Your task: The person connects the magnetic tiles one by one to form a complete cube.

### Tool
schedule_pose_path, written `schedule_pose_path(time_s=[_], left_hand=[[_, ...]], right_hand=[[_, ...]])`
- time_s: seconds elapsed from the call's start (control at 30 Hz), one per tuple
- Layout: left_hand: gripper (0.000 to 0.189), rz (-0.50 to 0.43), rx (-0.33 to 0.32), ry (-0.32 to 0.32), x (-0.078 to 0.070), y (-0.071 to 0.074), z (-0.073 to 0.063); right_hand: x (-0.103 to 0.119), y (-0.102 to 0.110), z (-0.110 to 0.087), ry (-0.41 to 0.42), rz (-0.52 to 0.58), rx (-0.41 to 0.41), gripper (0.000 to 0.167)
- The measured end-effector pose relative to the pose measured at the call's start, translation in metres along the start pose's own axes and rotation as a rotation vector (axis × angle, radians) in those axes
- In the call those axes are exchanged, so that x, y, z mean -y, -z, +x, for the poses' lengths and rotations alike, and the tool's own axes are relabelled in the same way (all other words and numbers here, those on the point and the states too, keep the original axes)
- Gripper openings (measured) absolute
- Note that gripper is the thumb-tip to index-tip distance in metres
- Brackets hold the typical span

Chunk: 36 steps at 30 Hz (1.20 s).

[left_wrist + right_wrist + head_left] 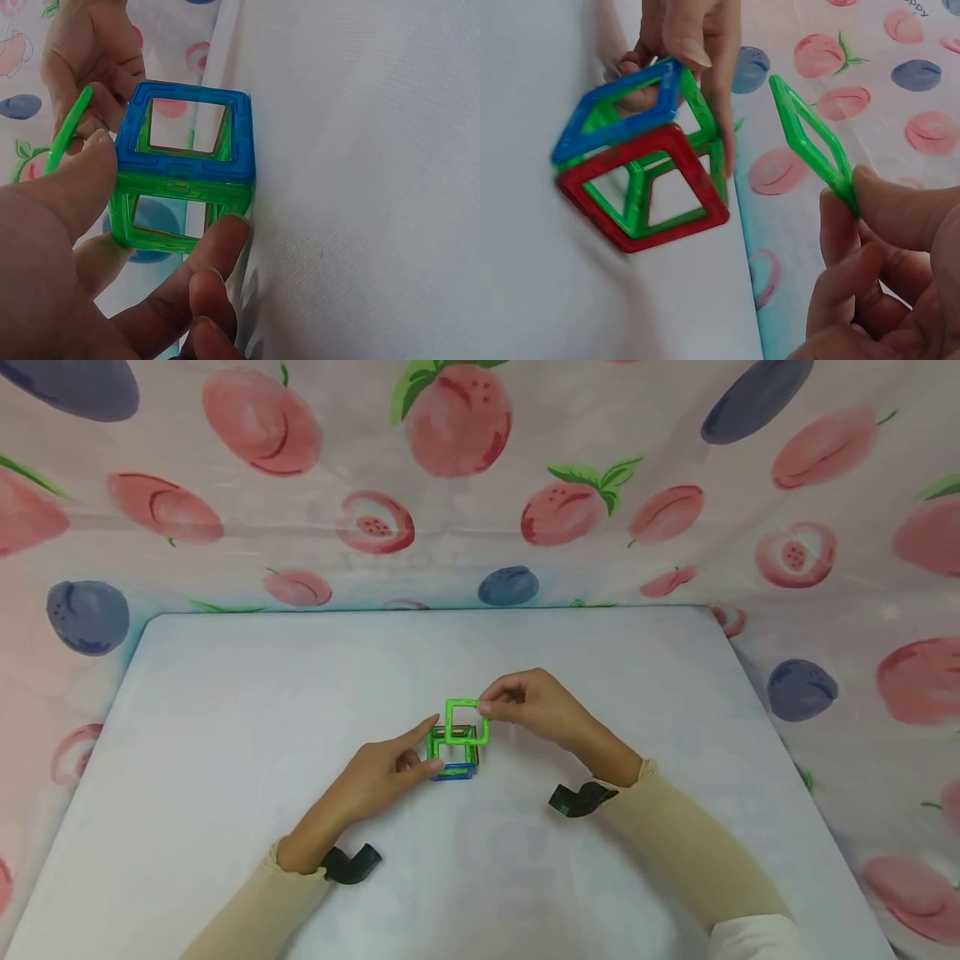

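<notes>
A small open-framed cube of magnetic tiles (454,772) stands on the white table, with blue, green and red square frames making its sides. My left hand (378,779) holds it from the left; in the left wrist view its thumb and fingers rest around the blue frame (244,139) and the green side. The red frame (705,221) faces the right wrist camera. Between thumb and index finger, my right hand (536,706) pinches a loose green square magnetic tile (448,722) by its edge. That tile is held upright above the cube, apart from it in the right wrist view.
The white table (225,693) spreads around the hands. Behind and beside it hangs a cloth (465,543) printed with peaches and blue fruit. A black wrist device is at each cuff, the left one (352,864) and the right one (581,799).
</notes>
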<state>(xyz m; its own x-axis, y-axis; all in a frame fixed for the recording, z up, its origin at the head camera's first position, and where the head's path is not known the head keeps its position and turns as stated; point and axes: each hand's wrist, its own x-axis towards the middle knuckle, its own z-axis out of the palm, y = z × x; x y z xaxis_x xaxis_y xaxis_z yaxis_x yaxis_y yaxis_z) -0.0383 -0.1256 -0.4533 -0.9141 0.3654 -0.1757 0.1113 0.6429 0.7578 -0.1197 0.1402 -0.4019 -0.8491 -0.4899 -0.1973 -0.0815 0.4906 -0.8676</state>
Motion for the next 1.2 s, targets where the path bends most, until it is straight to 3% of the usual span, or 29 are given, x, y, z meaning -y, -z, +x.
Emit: schedule_pose_path(time_s=[0.23,0.47,0.67,0.83,0.93,1.03,1.2], left_hand=[[0.071,0.013,-0.017,-0.029,0.003,-0.001,0.0],[0.072,-0.008,-0.01,-0.041,0.007,-0.004,0.0],[0.072,-0.008,-0.022,-0.076,0.007,-0.002,0.0],[0.072,-0.001,-0.02,-0.066,0.007,-0.002,0.0],[0.072,0.003,-0.015,-0.058,0.007,-0.002,0.0],[0.073,0.004,-0.016,-0.062,0.007,-0.002,0.0],[0.073,0.005,-0.017,-0.067,0.007,0.0,0.0]], right_hand=[[-0.007,-0.018,-0.001,-0.002,0.001,-0.053,0.012],[-0.013,-0.034,0.0,0.007,-0.099,-0.095,0.01],[-0.011,-0.04,0.0,-0.016,-0.121,-0.129,0.011],[-0.01,-0.044,-0.001,-0.005,-0.156,-0.16,0.011],[-0.01,-0.046,-0.003,0.025,-0.204,-0.187,0.009],[-0.011,-0.048,-0.004,0.108,-0.296,-0.217,0.011],[-0.012,-0.05,-0.011,0.217,-0.519,-0.18,0.043]])
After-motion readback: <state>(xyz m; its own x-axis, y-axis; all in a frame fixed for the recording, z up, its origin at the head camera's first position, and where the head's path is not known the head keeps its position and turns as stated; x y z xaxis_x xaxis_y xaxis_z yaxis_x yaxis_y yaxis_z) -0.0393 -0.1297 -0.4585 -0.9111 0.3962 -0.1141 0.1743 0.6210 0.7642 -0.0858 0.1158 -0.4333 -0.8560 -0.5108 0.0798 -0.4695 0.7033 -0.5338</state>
